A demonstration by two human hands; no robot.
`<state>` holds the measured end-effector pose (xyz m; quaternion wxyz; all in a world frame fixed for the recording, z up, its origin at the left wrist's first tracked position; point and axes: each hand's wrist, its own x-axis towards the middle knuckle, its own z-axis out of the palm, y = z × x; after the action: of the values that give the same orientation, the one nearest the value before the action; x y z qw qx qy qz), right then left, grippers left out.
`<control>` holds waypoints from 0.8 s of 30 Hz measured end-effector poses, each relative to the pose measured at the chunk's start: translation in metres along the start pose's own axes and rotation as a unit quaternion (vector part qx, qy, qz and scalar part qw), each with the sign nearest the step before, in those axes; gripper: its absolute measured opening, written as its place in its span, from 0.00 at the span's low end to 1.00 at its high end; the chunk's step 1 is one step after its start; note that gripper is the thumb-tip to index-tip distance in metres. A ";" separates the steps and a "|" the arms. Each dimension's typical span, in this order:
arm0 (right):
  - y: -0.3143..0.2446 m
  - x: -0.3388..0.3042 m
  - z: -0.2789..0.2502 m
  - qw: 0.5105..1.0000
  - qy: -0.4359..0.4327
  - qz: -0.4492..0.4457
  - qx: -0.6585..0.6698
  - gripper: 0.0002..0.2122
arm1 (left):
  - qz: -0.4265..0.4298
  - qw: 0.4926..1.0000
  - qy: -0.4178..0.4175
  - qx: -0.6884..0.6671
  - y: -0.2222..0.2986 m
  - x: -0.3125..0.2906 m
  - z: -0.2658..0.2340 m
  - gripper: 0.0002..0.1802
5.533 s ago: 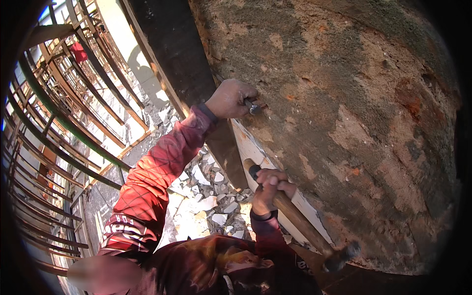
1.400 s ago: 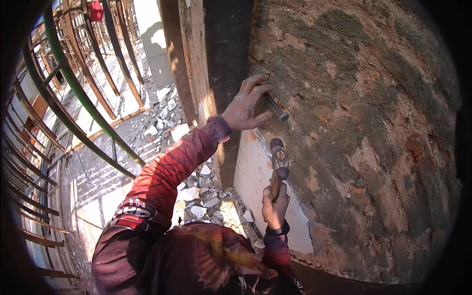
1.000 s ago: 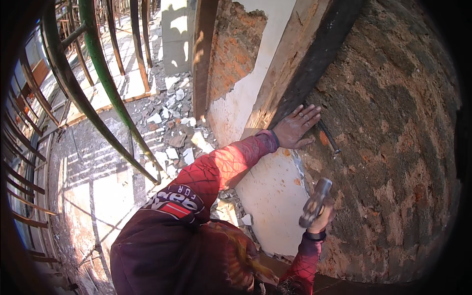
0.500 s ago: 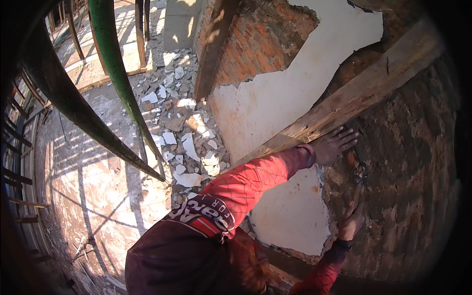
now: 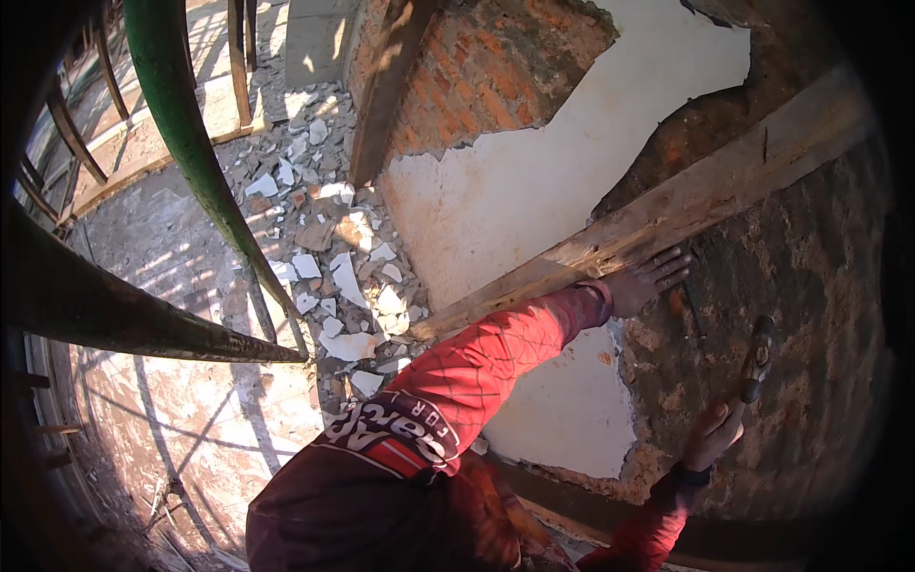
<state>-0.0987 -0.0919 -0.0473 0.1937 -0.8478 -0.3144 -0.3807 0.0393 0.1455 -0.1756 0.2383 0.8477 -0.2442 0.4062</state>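
My left hand reaches out against the wall, just under a slanting wooden beam. Its fingers close about a thin dark chisel, whose lower part shows below the fingertips; their grip is partly hidden. In my right hand, lower down and to the right, is a hammer held by its handle. The hammer's head is raised and stands apart from the chisel. Around both hands the wall is rough, brown and stripped. A sheet of white plaster with a ragged edge borders it on the left.
Broken plaster and rubble lie along the wall's foot. A green pole and a dark pole cross on the left. Bare brick shows behind an upright timber. Wooden posts stand farther off.
My right hand has drawn the hammer away from the chisel, to the right and slightly down. My left hand stays nearly in place. The view has shifted a little.
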 end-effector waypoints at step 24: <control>0.016 -0.108 -0.009 0.983 -0.109 0.146 0.004 0.27 | -0.023 0.996 0.060 -0.057 0.013 0.008 0.002 0.41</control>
<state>-0.1482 -0.1499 -0.1264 0.2151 -0.9202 -0.2080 -0.2523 0.0371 0.1325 -0.1683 0.3100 0.8121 -0.2331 0.4359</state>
